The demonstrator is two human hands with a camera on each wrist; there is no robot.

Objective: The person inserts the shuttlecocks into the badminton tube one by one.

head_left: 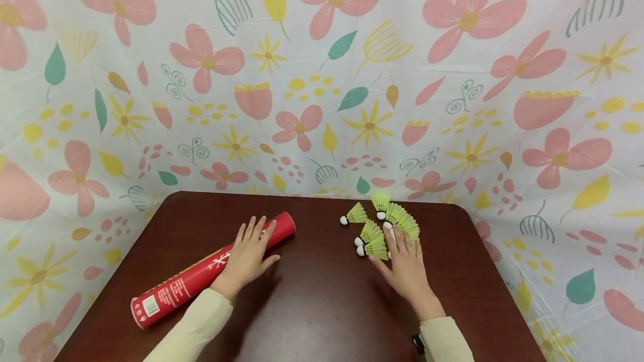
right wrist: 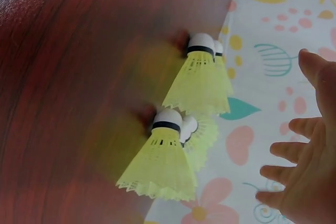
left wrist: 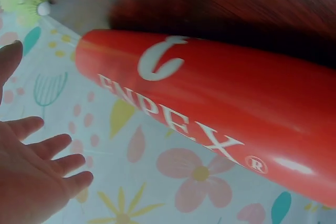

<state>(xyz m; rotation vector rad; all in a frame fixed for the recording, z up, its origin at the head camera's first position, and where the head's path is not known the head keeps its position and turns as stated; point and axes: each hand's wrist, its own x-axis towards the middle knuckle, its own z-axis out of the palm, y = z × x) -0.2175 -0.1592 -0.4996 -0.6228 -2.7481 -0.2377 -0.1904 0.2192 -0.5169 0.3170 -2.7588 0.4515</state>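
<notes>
A red cylindrical shuttlecock tube (head_left: 173,290) lies slantwise on the left of the table. Above its upper half is my left hand (head_left: 245,257), fingers straight and spread, covering part of the tube. In the left wrist view, that hand (left wrist: 29,174) appears apart from the tube (left wrist: 220,103), whose white lettering shows. Several yellow shuttlecocks (head_left: 356,213) with white heads lie together at the back right. My right hand (head_left: 407,270) is over the near side of this group with fingers extended, hiding some. The right wrist view shows shuttlecocks (right wrist: 163,163) beside the hand (right wrist: 310,156), which grips nothing.
The dark brown table (head_left: 312,306) has rounded back corners. Right behind its far edge hangs a white cloth (head_left: 312,177) printed with flowers and leaves. A dark band (head_left: 418,343) shows at the right sleeve's cuff.
</notes>
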